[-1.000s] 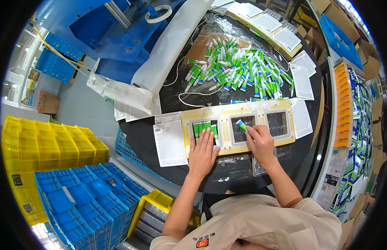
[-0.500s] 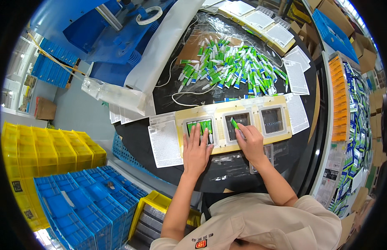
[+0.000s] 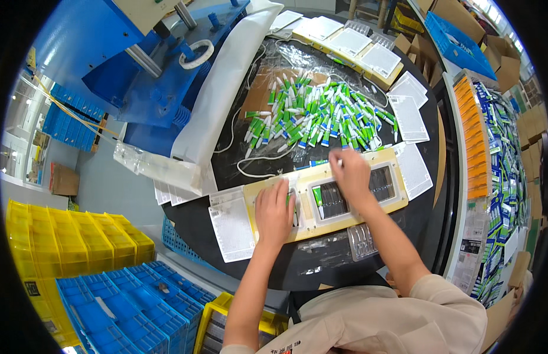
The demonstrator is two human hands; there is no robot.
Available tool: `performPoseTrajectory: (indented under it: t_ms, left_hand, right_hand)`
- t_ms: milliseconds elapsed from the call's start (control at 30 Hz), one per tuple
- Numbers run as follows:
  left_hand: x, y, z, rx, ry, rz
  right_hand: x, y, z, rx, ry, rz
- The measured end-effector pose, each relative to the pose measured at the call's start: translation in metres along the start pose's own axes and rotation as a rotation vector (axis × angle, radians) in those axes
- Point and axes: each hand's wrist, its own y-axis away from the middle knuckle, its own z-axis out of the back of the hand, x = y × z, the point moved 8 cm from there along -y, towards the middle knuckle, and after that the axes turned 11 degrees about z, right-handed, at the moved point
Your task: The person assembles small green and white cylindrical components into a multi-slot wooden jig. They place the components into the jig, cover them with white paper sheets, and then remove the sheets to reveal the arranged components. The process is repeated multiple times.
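Note:
On the round black table in front of me lies a long pale-yellow jig [image 3: 297, 236] with windowed compartments that hold clear plastic inserts. My left hand [image 3: 274, 215] rests flat over the left compartment, its fingers stretched out and hiding most of the tubes there. One small green-and-white tube [image 3: 318, 197] lies at the left side of the middle compartment. Over the jig's far edge is my right hand [image 3: 352, 174], its fingertips bent and blurred, so whether they hold anything is unclear. Beyond it spreads a heap of green, white and blue tubes [image 3: 327, 112].
Printed cards [image 3: 232, 227] lie left of the jig, and more cards [image 3: 413, 171] to its right. A clear blister tray [image 3: 362, 242] sits at the near side. A second jig [image 3: 351, 47] stands far back. Blue machinery [image 3: 144, 88] rises at left; blue crates [image 3: 126, 307] stand below.
The green tube formerly in my right hand now appears to lie in the middle compartment. That hand has moved away from me to the jig's far edge. My left hand stays over the left compartment.

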Motion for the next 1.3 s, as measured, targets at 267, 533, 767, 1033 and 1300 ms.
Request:
performPoseTrajectory:
  t_ms: [267,533,767,1033,1300]
  left_hand:
    - [0.027,-0.152,-0.100,0.219,-0.333,0.173]
    - [-0.011,-0.072,-0.036,-0.021,0.053,-0.048]
    - [-0.076,0.031,-0.035,-0.129,0.111,-0.127]
    - [-0.080,0.043,-0.053,-0.246,-0.178,-0.043]
    - [-0.075,0.054,-0.055,-0.070,-0.111,-0.001]
  right_hand:
    - [-0.103,-0.058,-0.107,0.514,0.301,-0.288]
    - [-0.062,-0.011,-0.007,0.196,-0.459,-0.235]
    - [0.007,0.078,0.025,0.183,-0.225,0.493]
    - [0.015,0.085,0.013,0.287,-0.127,0.608]
    - [0.018,0.079,0.003,0.390,-0.130,0.610]
